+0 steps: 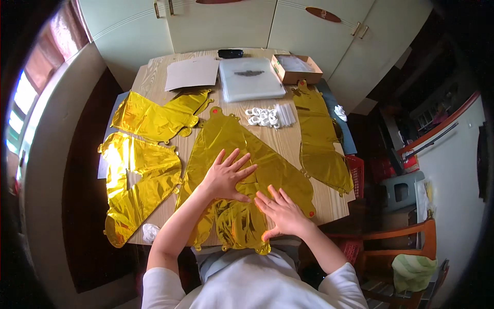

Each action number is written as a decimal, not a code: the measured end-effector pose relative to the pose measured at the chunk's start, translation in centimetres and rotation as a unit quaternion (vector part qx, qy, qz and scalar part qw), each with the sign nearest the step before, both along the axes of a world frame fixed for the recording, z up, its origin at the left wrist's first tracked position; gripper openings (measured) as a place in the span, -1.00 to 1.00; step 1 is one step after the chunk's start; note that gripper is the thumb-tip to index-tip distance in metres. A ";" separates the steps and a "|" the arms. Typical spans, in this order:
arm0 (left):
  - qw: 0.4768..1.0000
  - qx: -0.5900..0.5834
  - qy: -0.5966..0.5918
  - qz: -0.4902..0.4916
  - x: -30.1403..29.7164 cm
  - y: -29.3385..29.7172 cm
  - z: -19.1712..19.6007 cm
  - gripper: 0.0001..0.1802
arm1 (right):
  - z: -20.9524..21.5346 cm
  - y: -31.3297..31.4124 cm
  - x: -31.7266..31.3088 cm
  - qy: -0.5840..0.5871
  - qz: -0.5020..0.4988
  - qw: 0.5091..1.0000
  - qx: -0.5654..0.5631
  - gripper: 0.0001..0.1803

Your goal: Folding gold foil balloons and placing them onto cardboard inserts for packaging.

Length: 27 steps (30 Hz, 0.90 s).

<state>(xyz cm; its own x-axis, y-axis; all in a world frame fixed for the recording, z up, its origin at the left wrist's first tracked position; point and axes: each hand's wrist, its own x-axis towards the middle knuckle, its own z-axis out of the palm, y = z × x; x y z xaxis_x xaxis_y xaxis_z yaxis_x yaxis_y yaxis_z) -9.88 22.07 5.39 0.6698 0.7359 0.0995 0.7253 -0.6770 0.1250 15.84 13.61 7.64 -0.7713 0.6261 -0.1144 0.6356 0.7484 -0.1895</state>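
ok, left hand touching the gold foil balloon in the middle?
Touching. Head view shows the left hand pressed flat, fingers spread, on the gold foil balloon.

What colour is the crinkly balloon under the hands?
Shiny gold, with small red dots at its edge: the foil balloon, seen best in the head view.

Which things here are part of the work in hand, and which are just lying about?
In hand:
- left hand and right hand, both flat on the gold foil balloon

Lying about:
- three other gold foil balloons
- cardboard box
- clear plastic bags
- white ribbon coils
- grey sheet
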 end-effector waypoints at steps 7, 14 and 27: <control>0.996 0.019 0.056 -0.065 0.7 -0.2 0.6 0.19 | -0.2 0.1 0.1 -0.009 0.002 1.000 -0.005 0.32; 0.997 -0.016 0.041 -0.066 1.6 -1.2 0.3 0.30 | -0.6 0.2 0.2 -0.014 0.005 1.000 0.002 0.33; 0.998 -0.010 0.037 -0.051 1.8 -1.4 0.3 0.38 | -1.1 -3.8 2.7 0.072 0.075 0.994 0.017 -0.27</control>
